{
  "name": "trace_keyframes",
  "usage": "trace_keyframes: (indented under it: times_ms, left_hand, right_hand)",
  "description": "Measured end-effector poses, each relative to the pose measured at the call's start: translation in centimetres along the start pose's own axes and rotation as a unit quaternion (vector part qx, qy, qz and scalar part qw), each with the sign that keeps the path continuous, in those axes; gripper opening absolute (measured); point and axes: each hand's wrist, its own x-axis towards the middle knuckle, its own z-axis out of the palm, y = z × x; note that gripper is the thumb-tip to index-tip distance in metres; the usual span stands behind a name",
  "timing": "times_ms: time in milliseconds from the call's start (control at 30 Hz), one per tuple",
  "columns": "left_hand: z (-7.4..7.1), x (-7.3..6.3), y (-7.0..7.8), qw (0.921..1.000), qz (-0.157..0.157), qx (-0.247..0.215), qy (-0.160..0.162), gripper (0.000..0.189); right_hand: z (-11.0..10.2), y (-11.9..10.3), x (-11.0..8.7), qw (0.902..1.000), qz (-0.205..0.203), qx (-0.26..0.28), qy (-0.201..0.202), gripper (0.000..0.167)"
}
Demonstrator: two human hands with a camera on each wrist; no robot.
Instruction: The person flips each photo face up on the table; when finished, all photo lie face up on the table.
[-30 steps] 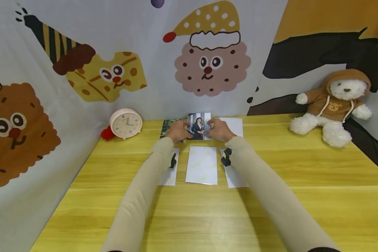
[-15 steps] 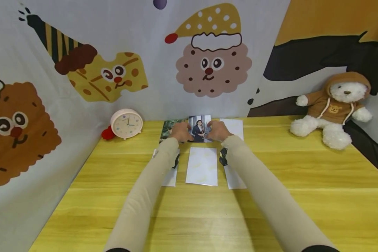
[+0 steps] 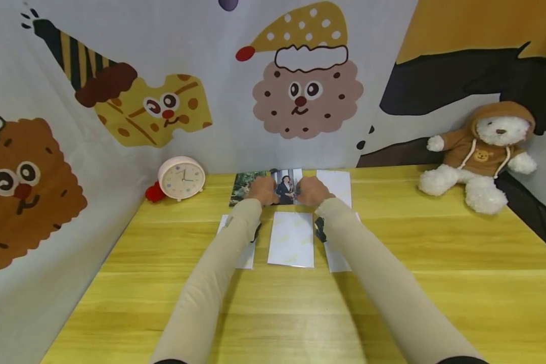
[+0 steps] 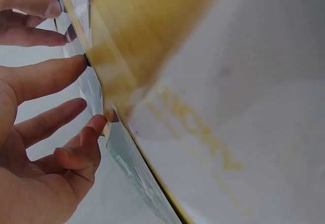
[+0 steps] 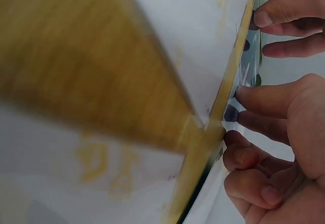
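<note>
A photo print of a person in a dark suit lies at the table's back edge, in the middle of the rear row. My left hand is at its left side and my right hand at its right. In the left wrist view the left hand reaches its thumb and fingertips to the glossy print. The right hand does likewise in the right wrist view, little finger bent in. Left of them lies a photo print of greenery, partly covered by the left hand. A white card lies to the right.
Nearer me is a row of white cards with faint yellow marks: a left card, a middle card and a right card. A round clock and a red object stand left. A teddy bear sits right.
The suit photo has come down slightly and now lies lower against the table's back edge. Both hands have moved closer together around it.
</note>
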Motion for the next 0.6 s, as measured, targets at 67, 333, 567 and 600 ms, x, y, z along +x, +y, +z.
trace_keyframes:
  times_ms: [67,333,567,600]
  left_hand:
    - [0.0,0.0,0.0,0.9999,0.006,0.008,0.006,0.041]
    - [0.1,-0.1,0.0,0.9998,0.011,0.006,0.016,0.039]
    - [-0.2,-0.4,0.0,0.9994,-0.017,-0.03,0.0,0.049]
    - [-0.3,-0.4,-0.1,0.9993,-0.02,-0.033,-0.003,0.051]
  right_hand:
    - [-0.1,0.1,-0.1,0.9999,-0.01,-0.007,-0.001,0.039]
    - [-0.6,0.1,-0.5,0.9999,-0.013,-0.003,-0.005,0.041]
    - [-2.1,0.1,-0.8,0.9997,-0.022,0.002,0.006,0.042]
    - [-2.6,0.2,-1.0,0.9997,-0.024,0.005,0.006,0.042]
